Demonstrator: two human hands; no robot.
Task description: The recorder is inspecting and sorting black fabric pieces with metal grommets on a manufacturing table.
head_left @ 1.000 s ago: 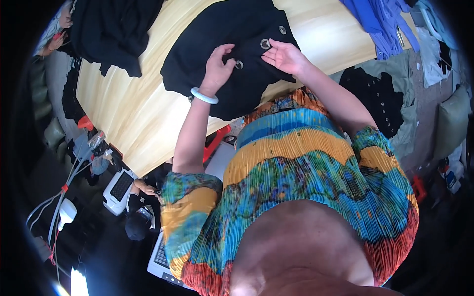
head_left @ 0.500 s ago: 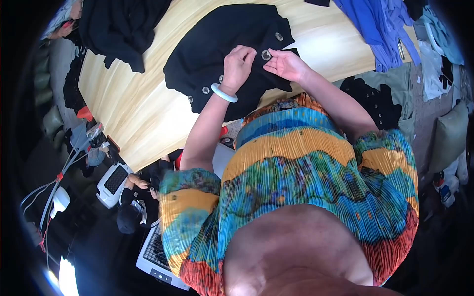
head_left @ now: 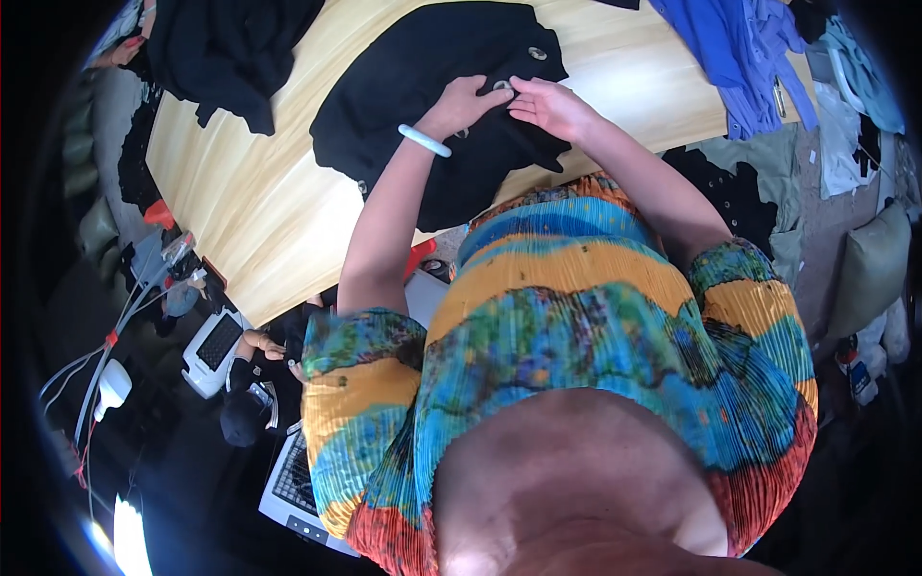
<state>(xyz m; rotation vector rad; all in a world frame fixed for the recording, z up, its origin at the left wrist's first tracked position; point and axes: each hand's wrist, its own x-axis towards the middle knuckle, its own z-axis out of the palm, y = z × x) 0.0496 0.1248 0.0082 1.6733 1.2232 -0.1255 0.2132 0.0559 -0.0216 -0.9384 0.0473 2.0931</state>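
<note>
A black garment (head_left: 403, 91) with large round pale-rimmed buttons lies spread on the wooden table in front of me. My left hand (head_left: 463, 108), with a pale bangle (head_left: 424, 140) on its wrist, rests over the cloth, its thumb reaching one button (head_left: 502, 85). From the other side my right hand (head_left: 549, 108) meets it, thumb and forefinger closed at that button's edge, the other fingers loosely bent. Fingertips partly cover this button. Another button (head_left: 537, 54) shows beyond my right hand, and one more (head_left: 461, 133) peeks out below my left hand.
A second black garment (head_left: 226, 58) lies at the table's (head_left: 230, 206) far left; blue-purple clothing (head_left: 725, 58) hangs over its right end. Dark clothing (head_left: 735, 197) sits right of me. At lower left are a co-worker's hand (head_left: 261, 344), sewing machines (head_left: 213, 350) and cables (head_left: 106, 355).
My left hand has shifted slightly up the garment, and its thumb now reaches to the button. My right hand has moved slightly up and left, and both hands' fingertips have come together.
</note>
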